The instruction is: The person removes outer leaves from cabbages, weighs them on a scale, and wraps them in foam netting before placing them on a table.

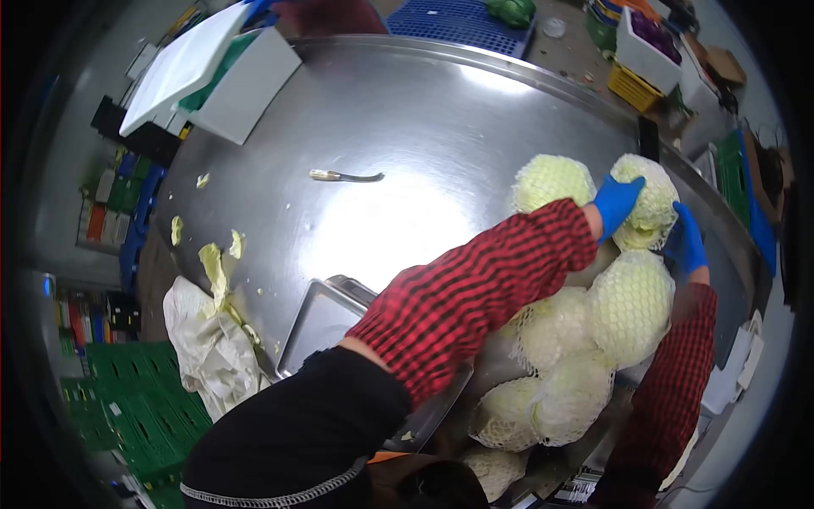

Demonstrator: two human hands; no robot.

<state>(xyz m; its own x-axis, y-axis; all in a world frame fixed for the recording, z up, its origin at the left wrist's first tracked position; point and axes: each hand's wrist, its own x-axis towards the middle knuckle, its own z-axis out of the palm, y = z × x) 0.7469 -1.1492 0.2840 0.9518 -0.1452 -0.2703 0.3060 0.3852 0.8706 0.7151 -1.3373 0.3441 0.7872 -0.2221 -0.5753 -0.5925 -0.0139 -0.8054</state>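
Note:
Between my blue-gloved hands is a pale green cabbage (649, 193) in a white foam net, at the right side of the metal table. My left hand (618, 204) grips its left side, thumb and fingers pressed to the net. On its right side, my right hand (691, 242) holds it with the fingertips at the edge; part of that hand is hidden. Another netted cabbage (553, 182) lies just left of my left hand. Closer to me, more netted cabbages are heaped, including a large one (632, 305) right below my hands.
A knife (346, 176) lies on the metal table (390, 102). Metal trays (318, 318) are partly under my left arm. Leaf scraps (214, 271) and a crumpled white sack (208, 348) lie on the left. A white foam box (246, 93) stands at the far left, green crates (140, 382) below.

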